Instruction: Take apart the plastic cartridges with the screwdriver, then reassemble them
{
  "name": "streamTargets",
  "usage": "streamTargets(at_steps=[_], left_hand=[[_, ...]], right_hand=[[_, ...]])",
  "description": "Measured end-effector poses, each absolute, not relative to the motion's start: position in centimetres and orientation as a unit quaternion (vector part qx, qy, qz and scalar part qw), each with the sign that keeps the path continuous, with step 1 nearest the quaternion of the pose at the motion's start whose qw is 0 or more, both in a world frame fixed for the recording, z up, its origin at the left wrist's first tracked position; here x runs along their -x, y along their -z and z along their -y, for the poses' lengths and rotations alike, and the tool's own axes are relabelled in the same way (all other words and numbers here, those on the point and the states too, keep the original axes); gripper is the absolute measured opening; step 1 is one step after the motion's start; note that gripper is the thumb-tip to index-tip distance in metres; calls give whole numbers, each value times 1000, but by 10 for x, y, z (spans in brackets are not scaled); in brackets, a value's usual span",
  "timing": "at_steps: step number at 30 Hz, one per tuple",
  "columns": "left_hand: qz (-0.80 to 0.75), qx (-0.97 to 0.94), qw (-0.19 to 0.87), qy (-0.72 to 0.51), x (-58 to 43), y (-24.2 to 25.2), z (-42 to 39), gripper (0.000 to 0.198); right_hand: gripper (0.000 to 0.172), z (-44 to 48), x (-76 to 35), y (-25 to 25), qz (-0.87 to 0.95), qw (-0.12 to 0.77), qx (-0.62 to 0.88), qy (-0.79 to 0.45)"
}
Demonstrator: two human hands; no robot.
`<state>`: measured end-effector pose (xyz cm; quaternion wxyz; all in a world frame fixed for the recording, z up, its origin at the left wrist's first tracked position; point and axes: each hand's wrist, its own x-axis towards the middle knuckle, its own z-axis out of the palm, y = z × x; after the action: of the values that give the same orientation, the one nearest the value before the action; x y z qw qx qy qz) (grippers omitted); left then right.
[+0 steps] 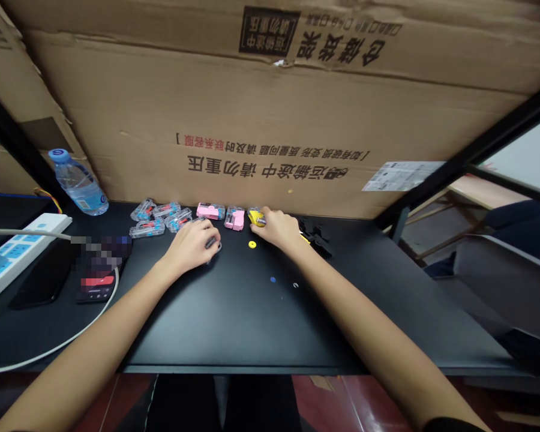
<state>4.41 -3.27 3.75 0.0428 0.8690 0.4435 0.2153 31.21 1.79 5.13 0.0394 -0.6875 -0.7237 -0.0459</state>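
My left hand (pixel 192 245) rests on the black table (pixel 234 324), its fingers curled round a small clear plastic piece (pixel 214 243). My right hand (pixel 276 228) reaches to the back of the table and pinches a small yellow toy piece (pixel 256 217). A yellow disc (pixel 252 244) lies between my hands. Two pink toy pieces (pixel 210 210) (pixel 235 219) and several clear pieces with blue and red insides (pixel 158 218) lie in a row along the cardboard wall. A blue dot (pixel 272 279) and a small ring (pixel 296 285) lie nearer to me.
A large cardboard sheet (pixel 270 120) stands along the table's back. A water bottle (pixel 77 183), a white power strip (pixel 18 252) with cable, a phone (pixel 45 279) and a dark card sit at the left. A black part (pixel 317 237) lies right of my right hand. A chair stands at the right.
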Motion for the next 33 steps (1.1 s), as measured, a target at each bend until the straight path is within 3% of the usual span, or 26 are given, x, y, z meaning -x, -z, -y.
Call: streamTargets(at_steps=[4, 11, 19, 27, 33], left_hand=[[-460, -869, 70, -165, -45, -47, 38, 18], [-459, -874, 100, -123, -41, -54, 41, 18], [-445, -881, 140, -81, -23, -63, 37, 25], [-488, -871, 42, -39, -11, -61, 34, 32], [-458, -871, 68, -165, -26, -59, 35, 23]], right_hand=[[46, -2, -315, -63, 710, 84, 697, 51], [42, 49, -315, -57, 742, 309, 595, 4], [38, 52, -323, -47, 811, 340, 469, -76], [36, 55, -327, -53, 811, 359, 454, -85], [35, 57, -328, -51, 833, 336, 424, -113]])
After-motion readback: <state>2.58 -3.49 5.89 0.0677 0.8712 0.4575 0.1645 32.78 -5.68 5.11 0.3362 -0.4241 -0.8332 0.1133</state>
